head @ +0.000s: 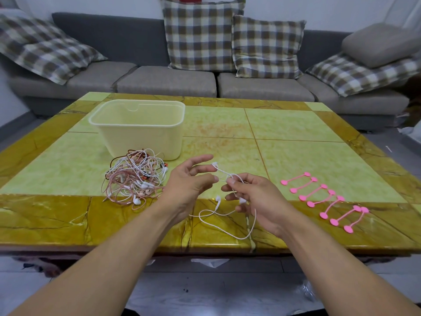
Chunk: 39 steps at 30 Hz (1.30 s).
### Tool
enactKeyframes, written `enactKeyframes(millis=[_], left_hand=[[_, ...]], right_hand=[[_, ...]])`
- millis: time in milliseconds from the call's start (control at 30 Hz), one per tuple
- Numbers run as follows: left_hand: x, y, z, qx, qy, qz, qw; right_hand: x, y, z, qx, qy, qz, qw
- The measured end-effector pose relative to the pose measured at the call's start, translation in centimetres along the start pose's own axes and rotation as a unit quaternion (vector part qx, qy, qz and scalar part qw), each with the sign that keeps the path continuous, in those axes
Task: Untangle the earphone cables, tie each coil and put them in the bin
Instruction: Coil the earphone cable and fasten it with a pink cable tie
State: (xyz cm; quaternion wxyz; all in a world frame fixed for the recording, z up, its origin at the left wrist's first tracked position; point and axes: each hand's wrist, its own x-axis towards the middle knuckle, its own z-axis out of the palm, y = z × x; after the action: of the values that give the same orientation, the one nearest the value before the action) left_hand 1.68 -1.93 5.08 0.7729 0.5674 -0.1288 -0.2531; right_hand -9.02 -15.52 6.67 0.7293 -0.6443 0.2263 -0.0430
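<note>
A tangled heap of white and pink earphone cables lies on the table in front of the cream plastic bin. One white earphone cable hangs loose between my hands, its loop trailing onto the table's near edge. My right hand pinches this cable near its upper part. My left hand is beside it with fingers spread, the cable's earbud end touching its fingertips. Several pink cable ties lie in a row to the right.
The green and amber stone table fills the view. A grey sofa with checked cushions stands behind it. The bin stands at the table's left middle, just behind the heap.
</note>
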Motion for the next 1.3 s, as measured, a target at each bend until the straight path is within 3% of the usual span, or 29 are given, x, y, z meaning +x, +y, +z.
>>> enactKeyframes(millis=[233,400,467,600,733,1033,1300], left_hand=[[0.2,-0.5,-0.6,0.106,0.074,0.023,0.991],[-0.6,-0.7,-0.1,0.087,-0.023,-0.143,0.986],[-0.8,-0.7,0.0,0.081,-0.075,-0.173,0.979],[-0.7,-0.7,0.2,0.084,-0.053,-0.105,0.990],[-0.9,-0.8,0.4,0.070,-0.090,-0.124,0.986],[-0.8,-1.6,1.4,0.129,0.038,0.040,0.990],[-0.3,-1.7,1.1,0.078,0.042,0.032,0.996]], right_hand=[[0.3,-0.2,-0.2,0.042,0.000,0.024,0.999],[0.4,0.0,-0.1,0.071,-0.022,0.014,0.997],[0.3,0.0,-0.2,0.072,-0.026,0.012,0.997],[0.3,-0.1,-0.3,0.062,-0.027,0.020,0.997],[0.1,0.0,-0.3,0.063,-0.031,0.026,0.997],[0.2,-0.2,0.1,0.123,-0.015,0.079,0.989],[-0.2,-0.5,0.0,0.124,-0.053,0.089,0.987]])
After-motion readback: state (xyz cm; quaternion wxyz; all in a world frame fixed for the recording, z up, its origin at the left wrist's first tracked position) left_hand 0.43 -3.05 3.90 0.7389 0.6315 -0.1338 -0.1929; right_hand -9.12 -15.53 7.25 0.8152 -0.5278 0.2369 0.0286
